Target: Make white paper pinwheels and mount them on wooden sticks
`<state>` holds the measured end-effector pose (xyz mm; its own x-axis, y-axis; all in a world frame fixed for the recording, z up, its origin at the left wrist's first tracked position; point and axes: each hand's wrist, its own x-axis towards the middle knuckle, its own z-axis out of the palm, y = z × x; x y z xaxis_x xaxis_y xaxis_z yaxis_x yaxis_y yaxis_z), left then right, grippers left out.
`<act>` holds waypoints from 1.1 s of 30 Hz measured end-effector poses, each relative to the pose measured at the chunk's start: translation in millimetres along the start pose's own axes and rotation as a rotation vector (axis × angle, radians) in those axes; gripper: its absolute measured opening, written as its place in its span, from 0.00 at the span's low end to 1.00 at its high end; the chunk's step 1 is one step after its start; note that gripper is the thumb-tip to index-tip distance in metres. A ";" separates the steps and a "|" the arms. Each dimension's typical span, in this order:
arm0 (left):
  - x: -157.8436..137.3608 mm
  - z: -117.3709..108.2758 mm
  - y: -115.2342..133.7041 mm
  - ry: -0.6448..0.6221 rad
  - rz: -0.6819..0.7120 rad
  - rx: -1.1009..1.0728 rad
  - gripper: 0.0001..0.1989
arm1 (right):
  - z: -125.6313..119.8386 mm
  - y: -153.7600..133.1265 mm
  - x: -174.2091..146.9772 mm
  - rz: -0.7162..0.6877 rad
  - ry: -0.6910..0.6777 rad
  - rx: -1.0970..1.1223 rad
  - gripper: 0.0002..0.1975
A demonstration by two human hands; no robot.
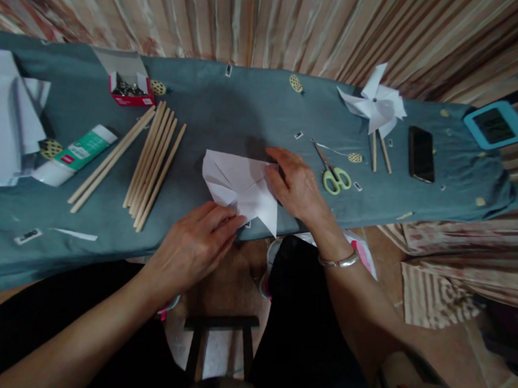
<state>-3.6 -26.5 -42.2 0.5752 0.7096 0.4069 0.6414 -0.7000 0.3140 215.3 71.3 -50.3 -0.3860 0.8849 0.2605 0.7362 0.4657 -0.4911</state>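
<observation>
L hand (196, 240) pinches the near edge of the cut white paper (251, 178), located on the cloth-covered table (230, 108) btwn the wooden sticks (151, 164) (L) and the green-handled scissors (331, 170) (R). R hand (299, 188) is at the paper's far R corner, thumb on top; cannot tell whether it pinches.

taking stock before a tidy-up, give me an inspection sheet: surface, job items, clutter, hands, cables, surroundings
Surface: patterned blue-green cloth
Job's things: cut white paper, paper stack, loose wooden sticks, glue tube, open red box of small metal pieces, scissors, white pinwheel blades with two sticks
Clutter: paper scrap, phone, blue-framed display
Hands: left hand pinches the cut paper's near edge; right hand touches its right side
Cables: nothing seen
Surroundings: striped curtain behind
</observation>
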 end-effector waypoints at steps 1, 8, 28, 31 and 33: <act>-0.6 -2.3 -1.3 -0.008 -0.005 -0.003 0.13 | -2.0 -1.0 0.2 0.005 -0.001 0.006 0.19; -7.5 -15.4 -23.0 0.008 -0.044 0.076 0.12 | -16.9 -7.3 -13.9 0.098 -0.020 0.066 0.17; 3.4 -5.5 2.3 -0.055 0.067 0.148 0.07 | -21.7 -21.0 -39.0 0.014 -0.059 0.130 0.15; 0.1 -5.3 -1.2 -0.043 0.092 0.153 0.08 | -21.5 -19.7 -40.4 -0.009 -0.084 0.163 0.17; -2.6 -6.7 -3.8 -0.047 0.104 0.158 0.08 | -21.5 -18.4 -41.9 -0.023 -0.104 0.189 0.18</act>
<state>-10.9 -26.2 -38.7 0.6632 0.6396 0.3888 0.6467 -0.7511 0.1325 229.9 25.6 -34.3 -0.4641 0.8650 0.1909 0.6128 0.4691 -0.6360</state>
